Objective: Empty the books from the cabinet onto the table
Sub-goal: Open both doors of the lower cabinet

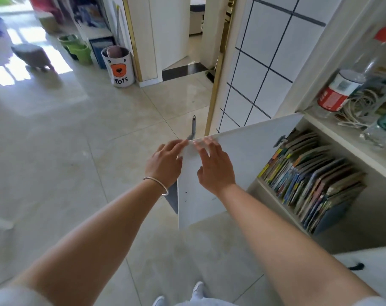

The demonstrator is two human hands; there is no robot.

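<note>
1. Hands meet at the top corner of an open white cabinet door (238, 155). The left hand (164, 166) lies on the door's outer side with its fingers reaching to the free edge. The right hand (214, 166) lies spread against the inner face, fingers fairly straight. Neither clearly closes around the door; they look to be pressing or steadying it. A thin bracelet (156, 184) circles the left wrist.

2. The door stands swung out from the cabinet (364, 237), probably held there to keep the way to the shelf clear. Its grey handle (193, 129) pokes out past the top edge.

3. Inside the low compartment, a packed row of thin, colourful books (309, 182) leans to one side. None has been taken out yet, and no table is in view.

4. On the open shelf above sit a bottle with a red and white label (336, 93), a tangle of pale cable (360, 107) and more bottles.

5. Across the tiled floor (77, 151) stands a white bin marked "TOYS" (119, 67), holding something soft.
</note>
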